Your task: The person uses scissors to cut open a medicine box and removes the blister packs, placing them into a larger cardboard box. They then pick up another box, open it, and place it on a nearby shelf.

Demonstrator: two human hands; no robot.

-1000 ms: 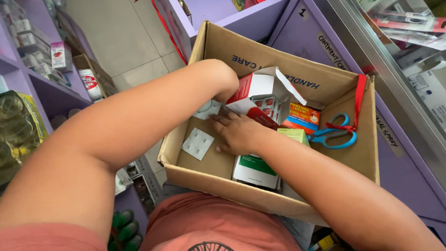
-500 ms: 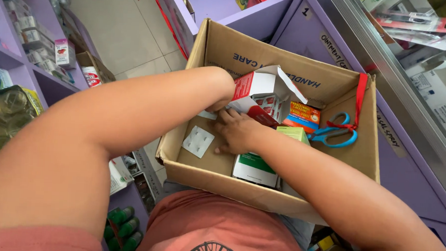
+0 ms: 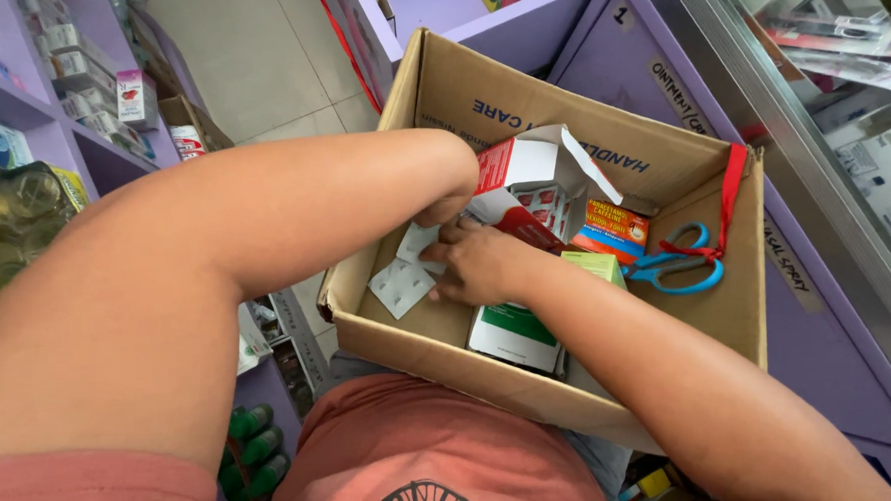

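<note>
— What's in view?
— My hands are down in a cardboard box (image 3: 733, 313) on my lap, sorting. My right hand (image 3: 480, 265) lies half-curled on white blister packs (image 3: 401, 284); whether my left hand (image 3: 447, 206) is gripping, I cannot tell.
— Next?
— I'd judge a clean pinch on one pack.

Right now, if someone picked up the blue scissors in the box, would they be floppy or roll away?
Probably neither. The blue scissors look rigid, with hard plastic handles, and they lie flat in the cardboard box, so rolling seems unlikely. The red ribbon through the handles looks floppy and may tug or snag.
</note>
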